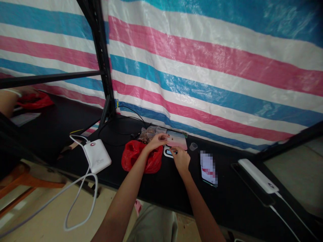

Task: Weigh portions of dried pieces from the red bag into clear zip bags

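Observation:
My left hand (156, 142) is above the far right side of an open red plastic bag (130, 158), its fingers curled round a small see-through round container (163, 137). Just right of it, my right hand (181, 159) is closed in a pinch over a small white digital scale (166, 154) with a lit display. Whatever is between those fingertips is too small to make out. Behind the hands lie several clear zip bags (148, 132) with brownish contents and a pale pink-and-blue card (179, 139). A small clear cup (193, 146) stands to the right.
A lit phone (208, 169) lies right of my hands. Farther right are a white power bank (258, 176) and a dark phone (246, 185), with cables. Another white power bank (98, 156) is at left. Beyond the black post (102, 57), another person's arm (7, 101) reaches to a red bag (36, 101).

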Action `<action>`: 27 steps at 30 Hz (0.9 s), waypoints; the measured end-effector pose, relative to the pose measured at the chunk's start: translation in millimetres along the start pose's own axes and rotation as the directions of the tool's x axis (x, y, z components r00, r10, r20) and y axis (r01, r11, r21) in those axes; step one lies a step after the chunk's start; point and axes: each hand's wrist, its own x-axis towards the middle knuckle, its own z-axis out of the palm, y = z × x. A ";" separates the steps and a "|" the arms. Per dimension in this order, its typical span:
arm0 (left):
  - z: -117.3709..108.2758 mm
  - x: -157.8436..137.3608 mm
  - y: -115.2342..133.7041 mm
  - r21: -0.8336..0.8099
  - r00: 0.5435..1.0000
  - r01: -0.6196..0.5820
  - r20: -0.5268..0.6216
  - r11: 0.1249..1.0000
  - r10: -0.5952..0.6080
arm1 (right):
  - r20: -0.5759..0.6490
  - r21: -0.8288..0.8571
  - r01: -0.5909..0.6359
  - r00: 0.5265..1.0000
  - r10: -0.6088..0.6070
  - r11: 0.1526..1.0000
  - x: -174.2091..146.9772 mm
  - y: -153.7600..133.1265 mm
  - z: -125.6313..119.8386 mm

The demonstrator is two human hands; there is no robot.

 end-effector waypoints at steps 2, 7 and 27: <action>0.7 -0.8 1.2 0.009 1.000 -0.010 -0.005 1.000 0.010 | 0.008 -0.002 -0.027 1.000 0.027 1.000 1.1 -1.4 -1.1; 1.5 -1.6 0.7 -0.065 0.999 -0.039 0.035 0.997 0.041 | 0.055 -0.001 -0.173 0.983 0.173 0.985 2.9 -4.8 -3.3; 6.0 0.6 -4.6 -0.039 0.998 -0.064 0.007 0.997 0.064 | -0.070 0.064 0.236 0.970 -0.232 0.970 59.4 -35.0 -62.8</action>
